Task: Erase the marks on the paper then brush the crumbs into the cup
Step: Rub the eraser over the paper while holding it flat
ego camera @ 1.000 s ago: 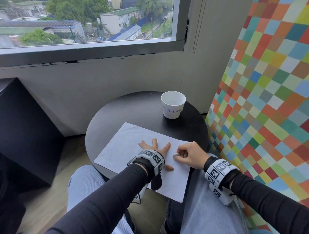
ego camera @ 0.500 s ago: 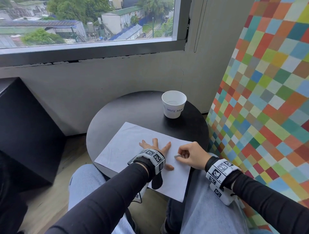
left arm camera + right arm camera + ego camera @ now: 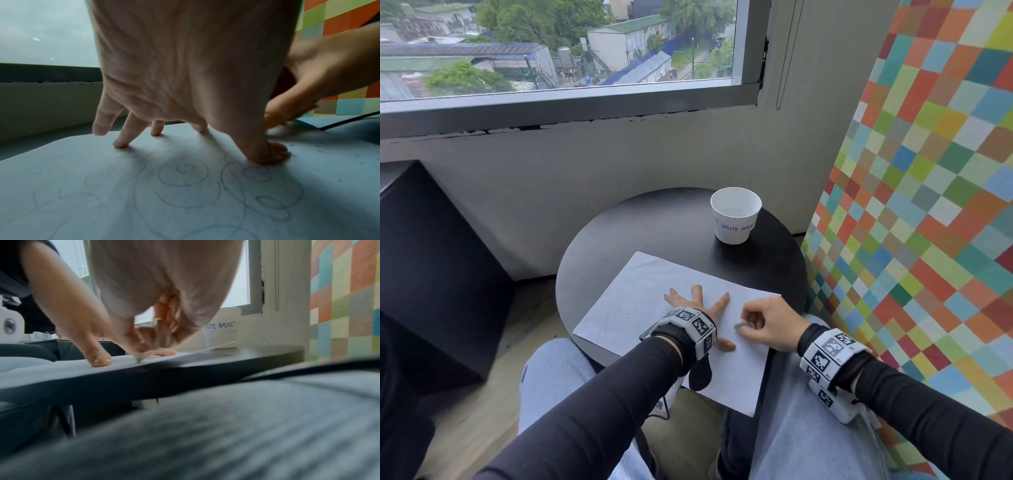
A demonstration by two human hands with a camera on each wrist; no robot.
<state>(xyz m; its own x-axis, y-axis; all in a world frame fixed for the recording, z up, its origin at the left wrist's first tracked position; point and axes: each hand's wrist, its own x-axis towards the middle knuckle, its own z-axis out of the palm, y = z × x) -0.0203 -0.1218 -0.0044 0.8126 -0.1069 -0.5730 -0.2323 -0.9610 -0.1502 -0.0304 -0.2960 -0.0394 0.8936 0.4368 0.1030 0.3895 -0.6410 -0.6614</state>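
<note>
Pressed the left hand (image 3: pixel 697 305), fingers spread flat, on the paper (image 3: pixel 626 308) atop the counter (image 3: pixel 654 233). Pinched the eraser (image 3: pixel 738 326) in the right hand (image 3: pixel 767 323), tip against paper. Left the cup (image 3: pixel 735 216) standing beyond.

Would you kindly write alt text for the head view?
A left hand presses flat on a paper while the right hand pinches an eraser against it. A white cup stands behind on the round black table.

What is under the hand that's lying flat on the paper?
Under the left hand is the paper with faint pencil swirls. Whatever sits beneath the fingertips is covered.
</note>
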